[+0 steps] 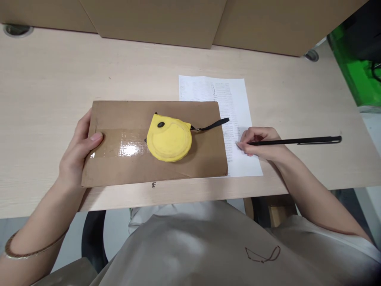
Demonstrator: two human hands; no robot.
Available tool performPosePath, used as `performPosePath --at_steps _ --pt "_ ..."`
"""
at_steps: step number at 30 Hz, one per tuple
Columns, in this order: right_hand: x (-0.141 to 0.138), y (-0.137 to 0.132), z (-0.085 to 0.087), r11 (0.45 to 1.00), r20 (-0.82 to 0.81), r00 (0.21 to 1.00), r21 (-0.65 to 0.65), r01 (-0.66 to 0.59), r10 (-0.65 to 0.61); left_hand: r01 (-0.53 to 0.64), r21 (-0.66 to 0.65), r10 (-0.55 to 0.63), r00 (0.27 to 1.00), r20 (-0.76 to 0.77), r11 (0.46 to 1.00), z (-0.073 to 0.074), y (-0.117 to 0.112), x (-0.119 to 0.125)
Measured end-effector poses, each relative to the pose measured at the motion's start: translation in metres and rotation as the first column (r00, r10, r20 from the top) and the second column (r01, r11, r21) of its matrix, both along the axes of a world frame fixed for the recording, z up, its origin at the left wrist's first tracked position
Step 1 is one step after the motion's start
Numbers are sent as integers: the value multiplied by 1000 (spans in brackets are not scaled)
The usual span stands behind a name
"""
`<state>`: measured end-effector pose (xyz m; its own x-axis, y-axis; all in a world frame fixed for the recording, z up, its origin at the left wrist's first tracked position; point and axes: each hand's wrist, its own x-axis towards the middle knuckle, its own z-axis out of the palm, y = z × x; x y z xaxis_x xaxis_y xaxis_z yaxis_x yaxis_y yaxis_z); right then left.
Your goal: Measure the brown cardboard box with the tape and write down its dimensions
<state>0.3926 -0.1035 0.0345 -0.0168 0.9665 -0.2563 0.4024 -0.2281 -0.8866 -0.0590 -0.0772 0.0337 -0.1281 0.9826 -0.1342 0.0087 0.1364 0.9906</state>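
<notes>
My left hand (pixel 79 147) grips the left end of a brown cardboard box (pixel 119 167), thumb on its taped top and fingers hidden behind its edge. A yellow tape measure (pixel 169 139) lies on top of the box, its black wrist strap (pixel 212 124) stretching right past the box's edge. Under the box's right part is a sheet of printed paper (pixel 235 103), partly covered. My right hand (pixel 258 143) rests on the paper's right side, fingers closed around a black pen (pixel 297 141) that points right, away from the box.
Large cardboard boxes (pixel 157 20) stand along the back of the pale wooden table (pixel 53 71). Round metal grommets (pixel 18 30) sit near the rear corners. At the far right is a green surface (pixel 345 67) with a dark object on it. A small mark (pixel 153 184) shows near the front edge.
</notes>
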Motion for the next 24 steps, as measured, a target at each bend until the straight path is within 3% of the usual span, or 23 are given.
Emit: performPosePath --at_steps 24 --pt "4 -1 -3 999 50 999 39 14 -16 22 11 -22 999 -35 1000 -2 -2 -4"
